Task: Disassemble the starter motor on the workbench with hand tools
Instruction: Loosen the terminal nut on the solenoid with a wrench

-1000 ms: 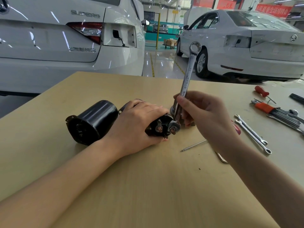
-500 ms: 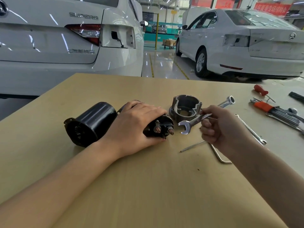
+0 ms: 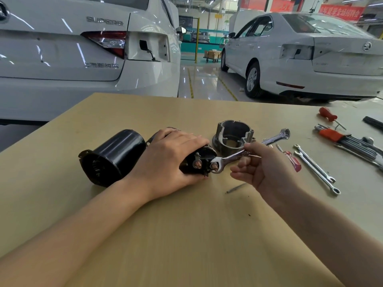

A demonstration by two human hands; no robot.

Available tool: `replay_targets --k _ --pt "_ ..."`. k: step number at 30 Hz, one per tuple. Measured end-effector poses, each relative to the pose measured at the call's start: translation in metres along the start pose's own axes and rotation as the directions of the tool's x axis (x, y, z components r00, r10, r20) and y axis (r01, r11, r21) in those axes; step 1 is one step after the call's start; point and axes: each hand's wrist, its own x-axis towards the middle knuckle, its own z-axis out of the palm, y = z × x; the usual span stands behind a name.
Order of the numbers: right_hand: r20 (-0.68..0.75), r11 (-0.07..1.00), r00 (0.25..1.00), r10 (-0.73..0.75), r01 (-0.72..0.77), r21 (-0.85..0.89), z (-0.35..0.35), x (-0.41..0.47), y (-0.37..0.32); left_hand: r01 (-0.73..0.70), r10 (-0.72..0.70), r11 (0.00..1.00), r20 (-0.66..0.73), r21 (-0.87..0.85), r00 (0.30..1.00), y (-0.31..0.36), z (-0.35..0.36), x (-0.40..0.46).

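Head view: starter motor [image 3: 116, 156] under left hand [image 3: 165, 162].

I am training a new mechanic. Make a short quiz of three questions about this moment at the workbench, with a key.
1. True or false: the open end of the wrench sits on a terminal stud of the solenoid.
2. Which hand holds the wrench? A) left B) right
3. Fill in: the grey housing stands ____ the solenoid, apart from it.

Key: 1 true. 2 B, the right hand; the left hand steadies the solenoid. 3 behind.
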Motion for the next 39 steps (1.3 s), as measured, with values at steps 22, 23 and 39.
replay_targets --k 22,23,39 --pt "0.092 0.881 0.894 -0.439 0.448 -0.151 0.011 -0.022 -0.033 -0.001 0.001 1.0 0.017 0.0 1.0 -0.002 0.001 0.0" --pt "0.088 0.889 0.906 -0.414 0.423 -0.177 0.009 -0.021 -0.033 0.001 -0.001 1.0 0.014 0.0 1.0 -0.001 0.001 0.0" --pt "0.036 0.969 0.977 -0.21 0.213 -0.125 -0.013 0.003 -0.028 0.009 -0.009 1.0 0.016 -0.01 1.0 -0.001 0.0 -0.001"
